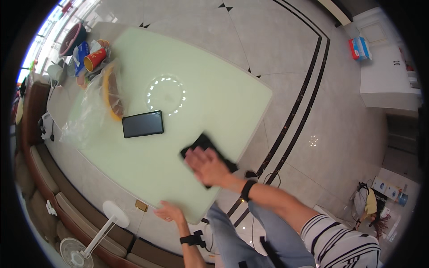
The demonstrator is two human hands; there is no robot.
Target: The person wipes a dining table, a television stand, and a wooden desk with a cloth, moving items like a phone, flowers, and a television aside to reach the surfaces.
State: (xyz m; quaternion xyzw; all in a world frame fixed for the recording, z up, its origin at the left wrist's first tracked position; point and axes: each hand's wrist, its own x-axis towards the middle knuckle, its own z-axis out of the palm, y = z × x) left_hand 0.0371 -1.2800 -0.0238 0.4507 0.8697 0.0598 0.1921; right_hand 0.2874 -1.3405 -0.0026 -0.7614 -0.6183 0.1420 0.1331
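Observation:
My right hand (208, 166) lies flat on a black cloth (203, 142), its fingers stretched out and slightly blurred. The cloth is spread on the pale green tabletop (214, 85) close to the right edge, partly hidden under the palm. At the table's near edge, my left hand (169, 211) is empty with its fingers apart. A dark smartphone (143, 124) rests toward the middle of the table, apart from both hands.
At the table's far left are a clear plastic bag (89, 107) with something yellow-rimmed, a red paper cup (95, 59) and a basket (73, 39). A brown sofa (67, 196) and a white fan (77, 253) stand at the left. White cabinets (384, 76) line the right.

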